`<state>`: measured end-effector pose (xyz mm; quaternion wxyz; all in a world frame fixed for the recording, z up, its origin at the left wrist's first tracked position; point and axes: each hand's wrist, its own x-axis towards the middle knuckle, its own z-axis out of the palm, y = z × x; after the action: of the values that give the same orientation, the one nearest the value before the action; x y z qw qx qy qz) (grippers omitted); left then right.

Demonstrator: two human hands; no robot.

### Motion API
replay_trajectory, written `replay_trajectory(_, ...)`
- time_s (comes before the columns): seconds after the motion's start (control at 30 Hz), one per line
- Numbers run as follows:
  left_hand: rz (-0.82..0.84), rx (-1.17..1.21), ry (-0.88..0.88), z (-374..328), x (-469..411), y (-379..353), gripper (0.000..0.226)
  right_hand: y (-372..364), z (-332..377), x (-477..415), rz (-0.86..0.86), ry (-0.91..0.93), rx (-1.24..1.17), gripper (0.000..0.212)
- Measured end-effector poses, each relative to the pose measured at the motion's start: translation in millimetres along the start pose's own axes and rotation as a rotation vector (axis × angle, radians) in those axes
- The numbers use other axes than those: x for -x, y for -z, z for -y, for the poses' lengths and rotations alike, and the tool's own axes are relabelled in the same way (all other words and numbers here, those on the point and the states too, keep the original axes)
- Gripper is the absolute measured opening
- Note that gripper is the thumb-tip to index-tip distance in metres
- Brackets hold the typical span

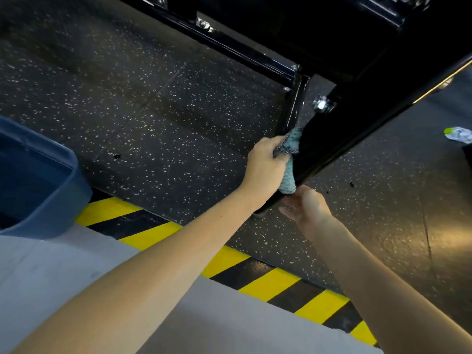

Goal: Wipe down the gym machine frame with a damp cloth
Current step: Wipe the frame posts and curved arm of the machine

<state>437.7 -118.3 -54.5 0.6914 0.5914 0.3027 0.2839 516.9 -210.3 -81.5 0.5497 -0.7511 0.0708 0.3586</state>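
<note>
Left hand (pixel 265 164): fingers curled round cloth (pixel 290 162), pressing it to frame (pixel 332 139), on its slanted bar. Right hand (pixel 306 208): just below, at bar's end; fingers' state I cannot tell. I judge wiping midway; bars above cloth remain.

The dark speckled rubber floor (pixel 153 111) is bearing a black metal frame (pixel 357 111), a blue plastic tub (pixel 63 180) at its left edge, and a clear plastic bottle (pixel 459 134) at its right.

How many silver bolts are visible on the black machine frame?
4 bolts: one on the long rail, two at its corner, one large beside the slanted beam. Others may hide in shadow.
</note>
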Motion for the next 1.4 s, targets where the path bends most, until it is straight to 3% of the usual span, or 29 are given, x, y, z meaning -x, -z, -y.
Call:
replay_trajectory(0.07, -0.024, -0.080, -0.063, -3.8, 6.7, -0.5, 0.034, 2.5, 3.3, -0.1, -0.009, 0.008, 0.012, 0.032)
replay_trajectory(0.23, 0.063, -0.184, 0.096, -1.6, 3.0, 9.1, 0.040, 0.6, 5.4, 7.3, -0.003, 0.038, -0.008, 0.031)
replay_trajectory(0.4, -0.056, -0.011, -0.092, -47.1, 24.0, -11.1, 0.030, -2.3, 3.4, 9.4, -0.038, 0.073, 0.060, 0.032)
replay_trajectory(0.5, -0.066, -0.059, -0.162, -36.2, 22.1, -9.7, 0.039, -2.7, 4.5, 10.6, -0.029, 0.076, 0.092, 0.033)
replay_trajectory(0.67, 0.018, -0.228, -0.013, -42.2, -34.6, -12.9, 0.043, 0.6, 4.8, 6.4, -0.009, 0.059, 0.102, 0.041)
replay_trajectory(0.9, -0.193, -0.120, -0.190, -22.2, 43.0, -22.8, 0.056, 1.7, -2.8, -7.5, -0.021, 0.040, 0.099, 0.031)
replay_trajectory(1.0, -0.206, -0.138, -0.238, 1.6, 35.5, -22.2, 0.059, 1.2, -4.4, -11.1, -0.012, 0.032, 0.040, 0.031)
replay_trajectory(1.27, 0.163, -0.515, 0.291, 101.5, -4.8, 12.4, 0.055, 6.5, -11.5, -9.0, 0.035, 0.064, 0.169, 0.032)
replay_trajectory(1.4, 0.235, -0.575, 0.412, 116.4, -16.0, 15.5, 0.054, 13.3, -18.4, -6.8, 0.099, 0.031, 0.221, 0.035)
